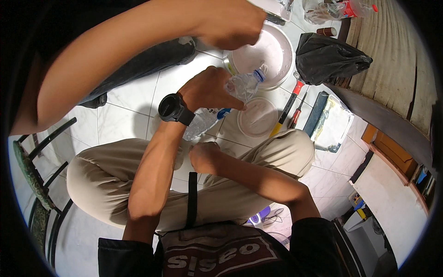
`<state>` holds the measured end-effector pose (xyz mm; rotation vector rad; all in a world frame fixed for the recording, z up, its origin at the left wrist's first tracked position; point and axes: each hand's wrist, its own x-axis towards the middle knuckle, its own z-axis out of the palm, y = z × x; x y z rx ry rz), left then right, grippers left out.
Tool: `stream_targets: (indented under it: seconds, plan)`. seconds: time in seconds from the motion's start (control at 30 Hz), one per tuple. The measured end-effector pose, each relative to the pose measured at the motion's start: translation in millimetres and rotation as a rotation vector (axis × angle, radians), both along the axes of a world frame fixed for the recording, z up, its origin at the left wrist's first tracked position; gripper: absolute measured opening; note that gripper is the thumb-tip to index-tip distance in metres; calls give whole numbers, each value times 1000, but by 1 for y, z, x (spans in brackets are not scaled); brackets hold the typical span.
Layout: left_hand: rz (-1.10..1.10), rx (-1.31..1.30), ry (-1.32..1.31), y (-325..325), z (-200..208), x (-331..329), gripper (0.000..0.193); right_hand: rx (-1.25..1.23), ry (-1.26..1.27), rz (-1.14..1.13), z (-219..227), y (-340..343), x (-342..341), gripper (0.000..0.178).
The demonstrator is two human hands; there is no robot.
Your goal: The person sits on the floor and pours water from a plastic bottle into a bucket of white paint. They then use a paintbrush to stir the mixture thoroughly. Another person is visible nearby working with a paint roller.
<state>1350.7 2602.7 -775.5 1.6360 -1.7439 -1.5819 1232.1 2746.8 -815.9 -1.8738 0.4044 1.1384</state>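
Bottle (pixel 221 104), clear plastic, lies tilted in the left hand (pixel 207 90), whose grip is closed around its middle; its long axis points up-right, the open neck over the white bucket (pixel 281 60). The right hand (pixel 205 157) rests curled just below, holding nothing visible.

White tiled floor (pixel 134 99) w/ white bucket (pixel 286 51), small lid (pixel 257 117), screwdrivers (pixel 287 110), black bag (pixel 327 57).

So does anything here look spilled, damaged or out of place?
The clear plastic bottle in the left hand looks crumpled and is tilted neck-down over the white bucket. No spill shows. Another person's hand reaches over the bucket. Nothing else stands out.
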Motion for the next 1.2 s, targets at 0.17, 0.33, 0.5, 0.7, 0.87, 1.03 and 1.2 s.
stream_targets:
  seconds: [0.17,0.33,0.5,0.7,0.87,1.03,1.2]
  plan:
    - [16,-47,55,1,-17,-5,54,-6,-50,12,6,-11,-4,41]
    - [25,-57,-23,4,-19,0,57,-2,-46,47,5,-8,1,39]
    - [19,-3,9,2,-15,0,57,-14,-43,39,4,-7,-1,39]
    - [26,7,17,2,-15,0,56,-10,-46,23,5,-7,0,40]
    - [28,9,7,3,-16,0,56,-13,-61,37,3,-7,-1,42]
    - [-38,78,-36,1,-9,2,64,1,-35,57,5,-9,3,45]
    - [-51,59,-57,2,-9,2,63,3,-6,34,11,-12,4,44]
